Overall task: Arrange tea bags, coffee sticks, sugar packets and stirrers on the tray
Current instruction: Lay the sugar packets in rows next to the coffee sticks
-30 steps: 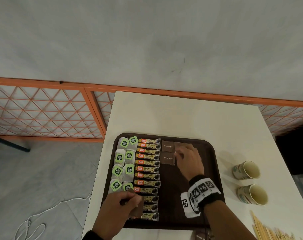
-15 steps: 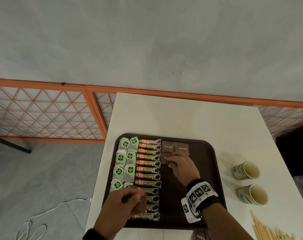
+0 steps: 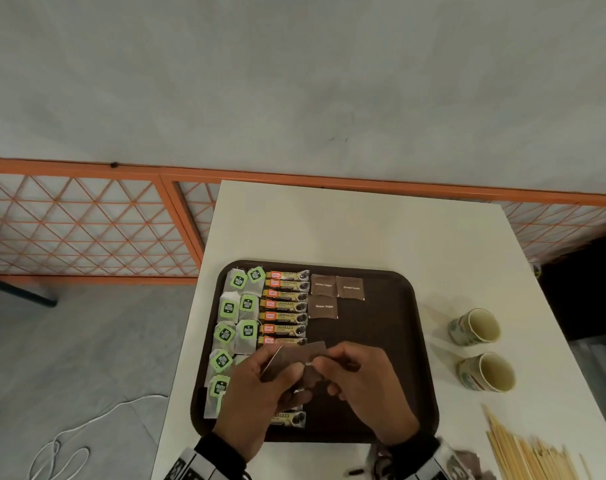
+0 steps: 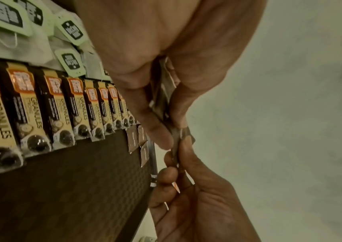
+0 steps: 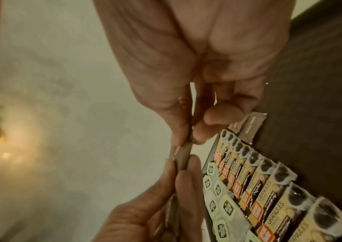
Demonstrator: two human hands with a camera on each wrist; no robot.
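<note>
A dark brown tray (image 3: 423,344) holds tea bags (image 3: 229,308) with green tags on its left and a column of coffee sticks (image 3: 287,304) beside them. Three brown sugar packets (image 3: 324,306) lie flat at the tray's far middle. Above the near half of the tray my left hand (image 3: 287,372) grips a small stack of sugar packets (image 3: 299,358). My right hand (image 3: 324,363) pinches the edge of one packet of that stack. In the left wrist view the stack (image 4: 166,96) sits between thumb and fingers. In the right wrist view, my right hand (image 5: 189,139) pinches the packet edge (image 5: 183,157).
Two paper cups (image 3: 474,328) (image 3: 489,373) lie on their sides on the white table (image 3: 346,223) right of the tray. Wooden stirrers (image 3: 530,457) lie heaped at the near right corner. An orange lattice fence (image 3: 86,223) and a floor cable (image 3: 86,427) are on the left.
My right hand left the third sugar packet flat on the tray and drew back to the left hand. It now pinches a packet from the stack, which the left hand lifted toward the tray's middle.
</note>
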